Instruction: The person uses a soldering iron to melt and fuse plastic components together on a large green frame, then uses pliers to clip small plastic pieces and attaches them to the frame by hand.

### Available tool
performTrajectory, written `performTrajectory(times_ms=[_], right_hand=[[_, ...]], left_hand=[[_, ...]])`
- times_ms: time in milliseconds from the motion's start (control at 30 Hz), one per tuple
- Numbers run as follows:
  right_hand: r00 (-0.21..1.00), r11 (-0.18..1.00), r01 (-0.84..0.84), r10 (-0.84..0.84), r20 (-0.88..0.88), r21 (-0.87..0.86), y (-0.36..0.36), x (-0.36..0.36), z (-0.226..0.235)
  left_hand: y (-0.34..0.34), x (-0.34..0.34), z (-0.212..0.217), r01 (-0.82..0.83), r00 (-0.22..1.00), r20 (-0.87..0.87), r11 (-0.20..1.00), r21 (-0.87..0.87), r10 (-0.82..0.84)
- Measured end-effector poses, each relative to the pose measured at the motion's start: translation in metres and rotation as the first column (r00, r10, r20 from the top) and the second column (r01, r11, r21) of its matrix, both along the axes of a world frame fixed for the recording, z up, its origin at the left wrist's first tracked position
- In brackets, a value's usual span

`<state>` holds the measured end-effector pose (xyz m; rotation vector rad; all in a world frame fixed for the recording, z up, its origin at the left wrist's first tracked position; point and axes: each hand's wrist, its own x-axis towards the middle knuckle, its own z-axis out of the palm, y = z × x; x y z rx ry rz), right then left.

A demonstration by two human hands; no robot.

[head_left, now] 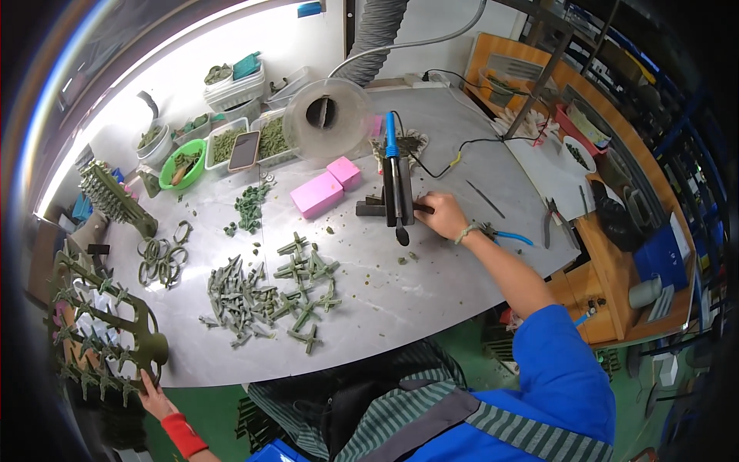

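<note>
At the lower left, my left hand (154, 397) is closed on the bottom edge of a green wax tree (151, 346), a branched frame set with many small cross-shaped pieces. My right hand (444, 215) pinches the dark end of a metal stand (375, 209) at the middle of the table. A soldering iron with a blue handle (391, 138) rests upright on that stand, its dark spoon-like tip (402, 236) lowest. Loose green cross-shaped pieces (310, 339) lie between my hands, beside a pile of grey-green slender pieces (229, 296).
Pink blocks (316, 195), green rings (160, 262) and small dark green pieces (249, 209) lie on the grey table. Behind stand tubs, a green bowl (183, 164), a phone (244, 150) and a clear round hood (327, 119). Blue-handled pliers (512, 237) lie right.
</note>
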<state>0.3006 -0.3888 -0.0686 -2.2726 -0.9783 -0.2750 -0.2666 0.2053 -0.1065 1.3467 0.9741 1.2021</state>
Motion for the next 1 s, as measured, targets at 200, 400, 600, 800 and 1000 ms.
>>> performTrajectory(times_ms=[200,400,600,800,1000], right_hand=[[0.979,0.976,0.203,-0.201,-0.037,0.08,-0.018,-0.025,-0.007],[0.918,0.919,0.39,-0.393,0.061,0.057,-0.034,-0.035,-0.012],[0.795,0.799,0.6,-0.602,0.075,0.043,-0.043,-0.019,-0.023],[0.685,0.685,0.72,-0.727,0.044,0.109,-0.033,0.042,-0.037],[0.619,0.618,0.785,-0.786,-0.005,0.037,-0.022,0.106,-0.04]], left_hand=[[-0.033,-0.009,0.017,0.105,0.968,-0.245,0.966,0.237,-0.045],[-0.068,0.011,0.039,0.107,0.988,0.113,0.994,-0.027,-0.104],[-0.102,0.031,0.058,0.213,0.968,0.146,0.976,-0.05,-0.204],[-0.138,0.05,0.07,0.312,0.936,0.19,0.948,-0.057,-0.296],[-0.184,0.068,0.08,0.409,0.9,0.208,0.908,-0.094,-0.384]])
